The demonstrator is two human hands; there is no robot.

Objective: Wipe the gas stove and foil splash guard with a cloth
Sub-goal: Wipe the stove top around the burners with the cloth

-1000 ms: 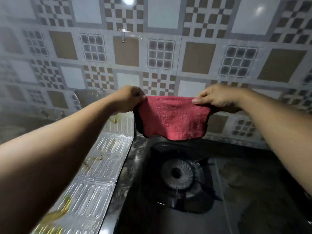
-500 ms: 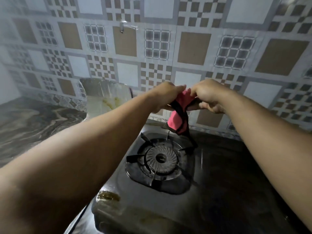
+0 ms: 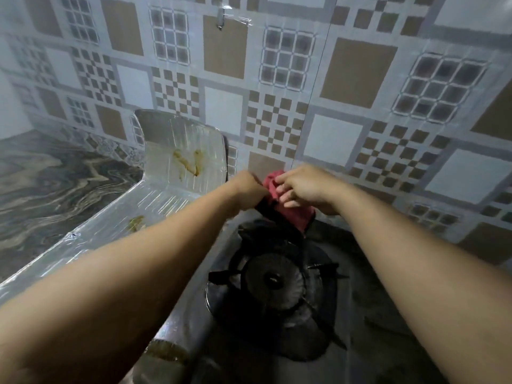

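Both hands are up at the far edge of the gas stove [image 3: 374,314], the left hand [image 3: 248,191] and right hand [image 3: 307,188] each gripping the bunched pink cloth [image 3: 288,209] between them, above and beyond the black burner [image 3: 274,279]. To the left, the foil splash guard [image 3: 182,153] stands on the marbled worktop [image 3: 50,178], streaked with brownish stains.

The red cloth [image 3: 279,198], stretched flat between both hands a second ago, is now being bunched into a tight wad at frame centre. The left hand [image 3: 246,191] and right hand [image 3: 304,188] are closing together around it, fingers curling in, above the burner [image 3: 273,278], which is sitting lower in frame.
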